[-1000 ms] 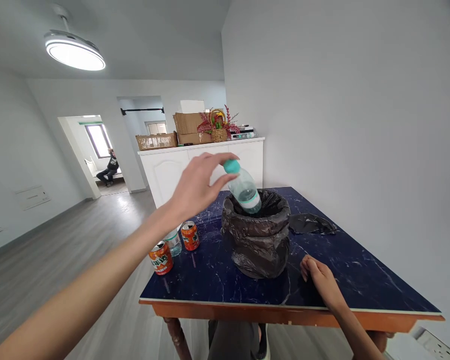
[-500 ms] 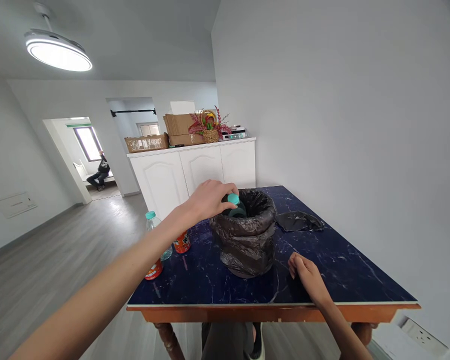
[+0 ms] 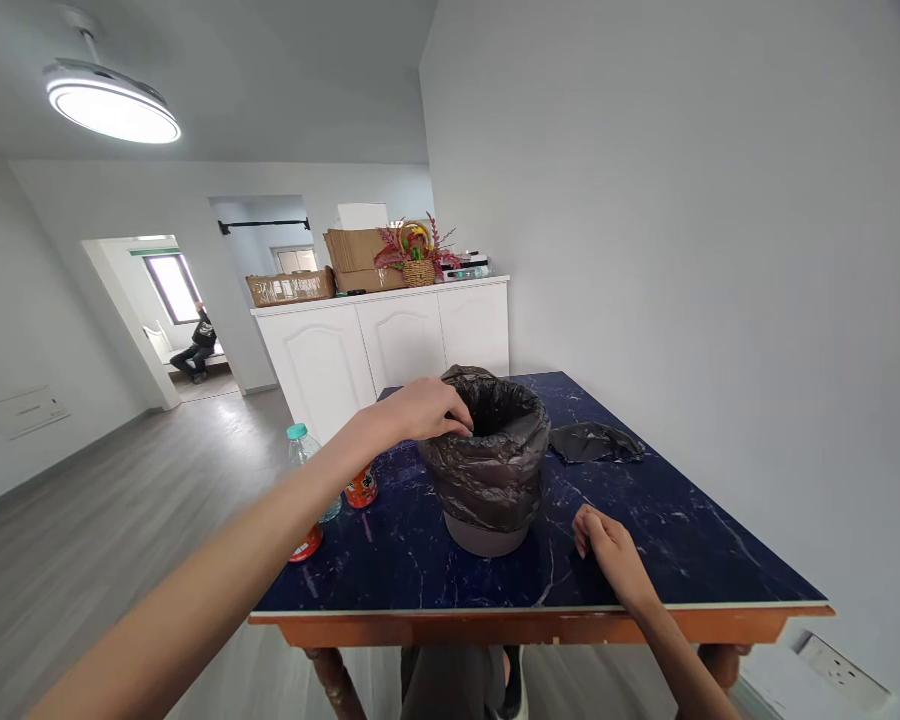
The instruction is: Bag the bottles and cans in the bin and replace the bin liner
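In the head view, while the left hand (image 3: pixel 436 408) dips its fingertips inside the mouth of a bin (image 3: pixel 487 541) lined with a black bag (image 3: pixel 487 485), a sliver of teal shows beneath them; whether they grip it, I cannot tell. The step appears to be placing something inside; the next move likely calls for loosened fingers and a lift clear of the rim. The bin stands mid-table (image 3: pixel 390 575), mouth up, long axis roughly vertical. The right hand (image 3: pixel 607 545) rests loosely curled beside it, nothing visible within. Left, a teal-capped bottle (image 3: pixel 297 440) stands upright, near orange cans (image 3: pixel 362 488), partly hidden by the forearm.
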{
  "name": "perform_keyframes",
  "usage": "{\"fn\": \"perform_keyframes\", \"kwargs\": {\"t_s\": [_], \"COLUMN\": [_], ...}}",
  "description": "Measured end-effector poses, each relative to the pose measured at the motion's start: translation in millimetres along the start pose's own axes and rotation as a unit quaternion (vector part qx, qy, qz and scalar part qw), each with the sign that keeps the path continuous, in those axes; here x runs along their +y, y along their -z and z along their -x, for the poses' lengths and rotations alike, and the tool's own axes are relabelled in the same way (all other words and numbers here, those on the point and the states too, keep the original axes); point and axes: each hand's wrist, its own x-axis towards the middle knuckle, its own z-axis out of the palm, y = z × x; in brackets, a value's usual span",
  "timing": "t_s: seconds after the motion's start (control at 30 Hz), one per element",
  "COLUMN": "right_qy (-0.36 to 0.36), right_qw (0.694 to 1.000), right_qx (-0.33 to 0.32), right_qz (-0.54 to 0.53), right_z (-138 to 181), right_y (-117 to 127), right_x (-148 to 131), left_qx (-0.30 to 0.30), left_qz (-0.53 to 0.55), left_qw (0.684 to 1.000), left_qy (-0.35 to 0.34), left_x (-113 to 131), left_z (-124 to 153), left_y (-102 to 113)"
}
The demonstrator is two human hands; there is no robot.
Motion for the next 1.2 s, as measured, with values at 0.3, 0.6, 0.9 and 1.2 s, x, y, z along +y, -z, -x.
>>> {"fn": "perform_keyframes", "kwargs": {"t_s": [0.3, 0.6, 0.9, 1.2], "right_qy": [-0.001, -0.003, 0.000, 0.004], "right_qw": [1.000, 1.000, 1.000, 1.000], "right_qx": [-0.002, -0.009, 0.004, 0.008], "right_qz": [-0.003, -0.003, 0.008, 0.009], "right_z": [-3, -3, -1, 0], "right_y": [0, 1, 0, -2], "right_x": [10, 14, 9, 9], "left_qx": [0.235, 0.048, -0.026, 0.215], "left_qz": [-0.156, -0.093, -0.024, -0.215], "left_qw": [0.948, 0.880, 0.905, 0.866], "left_qy": [0.150, 0.463, 0.424, 0.397], "left_x": [-45, -160, -154, -82], "left_z": [35, 140, 186, 157], "left_y": [19, 5, -19, 29]}}
